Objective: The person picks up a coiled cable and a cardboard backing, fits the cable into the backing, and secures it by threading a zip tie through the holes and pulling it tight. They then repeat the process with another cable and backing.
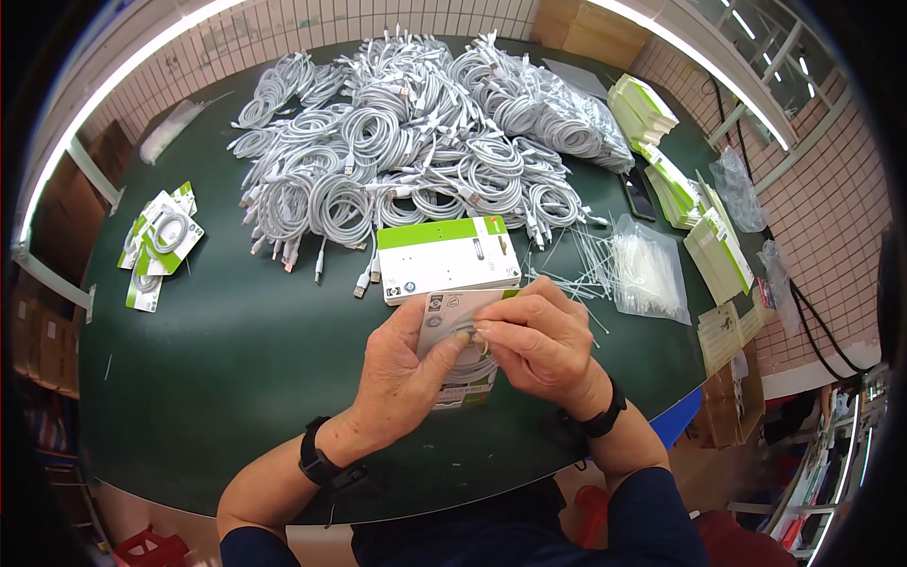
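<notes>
Near the front middle of the table, my left hand (402,373) grips a white and green backing card (437,317), its thumb pressed over the front. Against the card's lower part lies a coiled white cable (470,372). My right hand (543,340) is closed in a pinch at the coil's upper side, close to my left thumb; what its fingertips hold is too small and covered to make out. Just beyond my hands sits a stack of white and green backing cards (444,263). Loose white cable ties (578,269) are scattered to its right.
A big heap of coiled white cables (397,142) covers the far middle. Carded cables (161,241) lie at the left. On the right are a bag of cable ties (650,274), a phone (639,196) and more stacked cards (720,255). Light tubes run above both sides.
</notes>
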Demonstrator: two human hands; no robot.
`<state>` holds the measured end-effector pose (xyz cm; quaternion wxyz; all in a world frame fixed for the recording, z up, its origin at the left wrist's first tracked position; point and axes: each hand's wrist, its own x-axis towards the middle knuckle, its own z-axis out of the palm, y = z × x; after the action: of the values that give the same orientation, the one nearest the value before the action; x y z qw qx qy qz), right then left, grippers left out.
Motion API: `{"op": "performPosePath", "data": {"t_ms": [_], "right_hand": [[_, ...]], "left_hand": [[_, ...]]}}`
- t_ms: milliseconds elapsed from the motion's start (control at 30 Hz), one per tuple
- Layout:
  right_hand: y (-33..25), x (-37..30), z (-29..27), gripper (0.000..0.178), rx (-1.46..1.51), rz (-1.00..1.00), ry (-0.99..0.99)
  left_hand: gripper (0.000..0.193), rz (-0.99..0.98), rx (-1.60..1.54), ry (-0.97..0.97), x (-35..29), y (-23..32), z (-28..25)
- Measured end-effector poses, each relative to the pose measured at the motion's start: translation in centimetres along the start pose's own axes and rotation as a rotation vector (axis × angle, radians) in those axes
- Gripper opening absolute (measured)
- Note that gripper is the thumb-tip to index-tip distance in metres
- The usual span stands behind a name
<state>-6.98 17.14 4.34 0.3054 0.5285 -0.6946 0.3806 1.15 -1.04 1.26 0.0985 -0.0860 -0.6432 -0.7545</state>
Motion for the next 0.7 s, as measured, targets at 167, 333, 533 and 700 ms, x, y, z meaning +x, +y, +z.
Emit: {"op": "performPosePath", "data": {"t_ms": [167,333,533,700], "right_hand": [[0.0,0.5,-0.6,0.028,0.038,0.084,-0.082],[-0.1,0.7,-1.1,0.031,0.046,0.124,-0.133],[0.6,0.1,-1.7,0.026,0.187,0.285,0.104],[2.5,-0.2,-2.5,0.010,0.736,1.083,0.055]], "left_hand": [[0.032,-0.023,-0.038,0.009,0.0,0.7,0.2],[0.033,-0.037,0.014,-0.023,0.0,0.5,-0.1],[0.033,-0.071,-0.053,-0.026,0.2,1.2,-0.1],[0.029,-0.052,-0.035,-0.099,-0.2,1.5,0.2]]}}
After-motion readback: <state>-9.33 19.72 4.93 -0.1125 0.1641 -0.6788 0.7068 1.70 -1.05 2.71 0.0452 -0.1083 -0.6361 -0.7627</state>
